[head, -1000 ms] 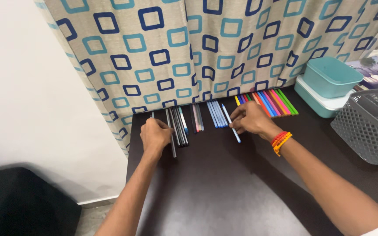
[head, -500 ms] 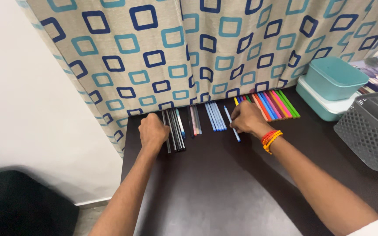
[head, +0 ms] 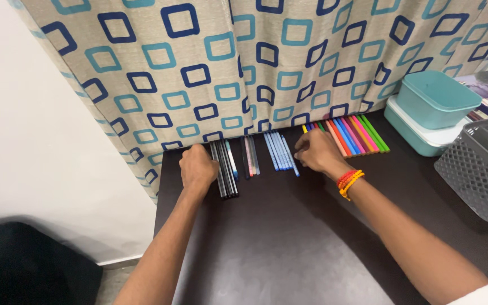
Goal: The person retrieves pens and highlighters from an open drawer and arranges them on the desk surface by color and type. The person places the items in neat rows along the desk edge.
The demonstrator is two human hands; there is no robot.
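Looking down, I see the patterned curtain filling the top of my view, a coarse beige weave printed with navy and teal rounded squares, its hem brushing the back edge of the dark table, which is smooth and faintly glossy. At the far right stands a grey mesh basket of perforated plastic, and behind it two stacked teal lidded boxes with rounded corners.

Along the curtain hem the pens lie in sorted rows, all slim straight sticks pointing away from me. At the right is a fan of coloured markers in orange, blue, pink and green. My right hand rests knuckles-up between those and the blue pens, fingers curled down onto the table; its fingertips touch the rightmost blue pen, and I cannot tell whether they pinch it. A beaded red and yellow bracelet circles that wrist.

My left hand is balled loosely, fingers bent under, pressed against the left side of the black pens, a tight matte bundle lying parallel. Between the black and the blue groups sits a small cluster of pale pens, one pinkish.
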